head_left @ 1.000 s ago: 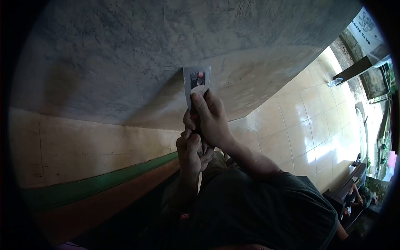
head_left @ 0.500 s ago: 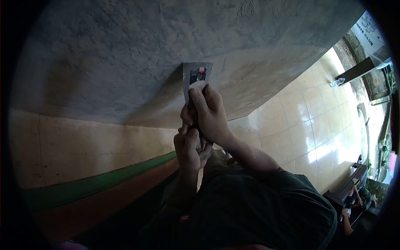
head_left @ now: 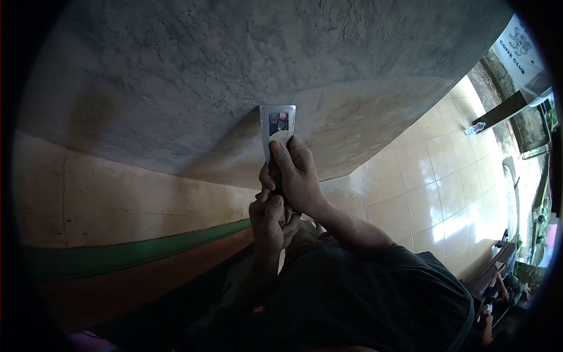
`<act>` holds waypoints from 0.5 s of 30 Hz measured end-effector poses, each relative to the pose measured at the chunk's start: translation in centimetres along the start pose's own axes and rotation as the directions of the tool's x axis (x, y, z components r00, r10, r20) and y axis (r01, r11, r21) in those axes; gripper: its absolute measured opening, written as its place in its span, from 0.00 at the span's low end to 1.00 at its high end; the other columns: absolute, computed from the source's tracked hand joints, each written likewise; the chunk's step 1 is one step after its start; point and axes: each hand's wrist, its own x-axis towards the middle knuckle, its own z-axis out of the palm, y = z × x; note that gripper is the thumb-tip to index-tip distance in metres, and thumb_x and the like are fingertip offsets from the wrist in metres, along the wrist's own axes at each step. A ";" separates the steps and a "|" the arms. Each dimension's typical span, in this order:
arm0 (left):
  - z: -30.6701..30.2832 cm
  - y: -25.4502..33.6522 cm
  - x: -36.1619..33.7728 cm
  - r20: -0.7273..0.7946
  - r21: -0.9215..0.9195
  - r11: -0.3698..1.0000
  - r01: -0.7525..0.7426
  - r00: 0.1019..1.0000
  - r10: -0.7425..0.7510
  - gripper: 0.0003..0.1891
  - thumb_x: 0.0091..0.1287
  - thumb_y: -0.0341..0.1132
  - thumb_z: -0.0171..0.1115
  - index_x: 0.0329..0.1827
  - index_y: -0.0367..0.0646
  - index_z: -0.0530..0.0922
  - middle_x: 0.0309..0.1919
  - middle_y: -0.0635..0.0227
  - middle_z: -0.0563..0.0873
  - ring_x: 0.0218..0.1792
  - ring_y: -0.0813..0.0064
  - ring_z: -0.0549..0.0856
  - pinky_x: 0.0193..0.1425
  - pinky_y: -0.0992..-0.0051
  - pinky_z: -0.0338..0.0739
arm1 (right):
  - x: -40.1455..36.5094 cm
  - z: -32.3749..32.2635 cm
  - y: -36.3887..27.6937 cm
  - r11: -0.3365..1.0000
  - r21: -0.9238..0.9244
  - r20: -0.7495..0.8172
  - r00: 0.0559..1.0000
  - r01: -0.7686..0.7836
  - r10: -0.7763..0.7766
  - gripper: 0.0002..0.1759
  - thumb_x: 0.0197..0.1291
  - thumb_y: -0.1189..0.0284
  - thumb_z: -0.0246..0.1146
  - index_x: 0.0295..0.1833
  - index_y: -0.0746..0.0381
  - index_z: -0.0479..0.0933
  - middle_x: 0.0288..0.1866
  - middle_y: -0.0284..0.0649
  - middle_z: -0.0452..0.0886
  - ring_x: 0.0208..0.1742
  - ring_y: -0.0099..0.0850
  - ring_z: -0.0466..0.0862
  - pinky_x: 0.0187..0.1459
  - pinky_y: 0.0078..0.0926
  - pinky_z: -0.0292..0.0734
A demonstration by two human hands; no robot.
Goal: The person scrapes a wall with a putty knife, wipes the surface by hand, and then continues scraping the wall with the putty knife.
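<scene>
A putty knife (head_left: 264, 126) with a wide metal blade and a dark label stands nearly upright in view, its far edge against the grey plastered wall (head_left: 205, 64). My right hand (head_left: 299, 182) is closed around it, thumb pressed on the lower blade. Just below, my left hand (head_left: 270, 229) is closed at the handle end, its fingers touching the right hand. Most of the handle is hidden by my fingers. Rough trowel marks cover the grey plaster, and a paler, smoother patch (head_left: 346, 117) lies to the right of the blade.
A beige wall band (head_left: 117, 199) with a green stripe (head_left: 141, 241) runs along the left. Tiled floor (head_left: 410, 176) spreads to the right, with a plastic bottle (head_left: 475, 128) beside a dark post (head_left: 504, 112). Another person (head_left: 510, 288) is at the lower right, near a dark bench.
Both hands and the putty knife sit slightly lower in view. The blade has tipped and now catches more light. The grip is the same.
</scene>
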 end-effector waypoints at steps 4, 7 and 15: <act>-0.5 0.1 1.3 -0.008 -0.015 1.000 0.016 1.000 -0.017 0.13 0.69 0.38 0.53 0.29 0.38 0.68 0.18 0.69 0.68 0.09 0.86 0.62 0.09 0.86 0.52 | 1.0 0.3 -0.2 1.000 0.023 -0.056 0.998 0.018 -0.017 0.11 0.72 0.68 0.47 0.38 0.64 0.60 0.23 0.35 0.66 0.17 0.21 0.72 0.18 0.20 0.75; -1.1 -0.2 0.5 0.017 -0.009 1.000 0.006 1.000 -0.006 0.13 0.69 0.37 0.52 0.28 0.39 0.67 0.17 0.69 0.69 0.09 0.86 0.62 0.09 0.86 0.51 | 0.1 0.4 0.1 1.000 0.002 -0.076 0.997 0.010 -0.010 0.11 0.72 0.68 0.47 0.38 0.64 0.60 0.23 0.35 0.66 0.17 0.22 0.72 0.18 0.20 0.74; 0.1 0.1 1.0 0.044 -0.051 0.999 -0.007 0.999 0.009 0.09 0.69 0.34 0.53 0.36 0.35 0.70 0.17 0.70 0.69 0.09 0.88 0.60 0.10 0.87 0.51 | 0.2 0.5 -1.2 0.998 -0.042 -0.067 0.997 0.047 -0.050 0.12 0.72 0.65 0.45 0.41 0.63 0.61 0.16 0.37 0.69 0.13 0.23 0.71 0.16 0.20 0.73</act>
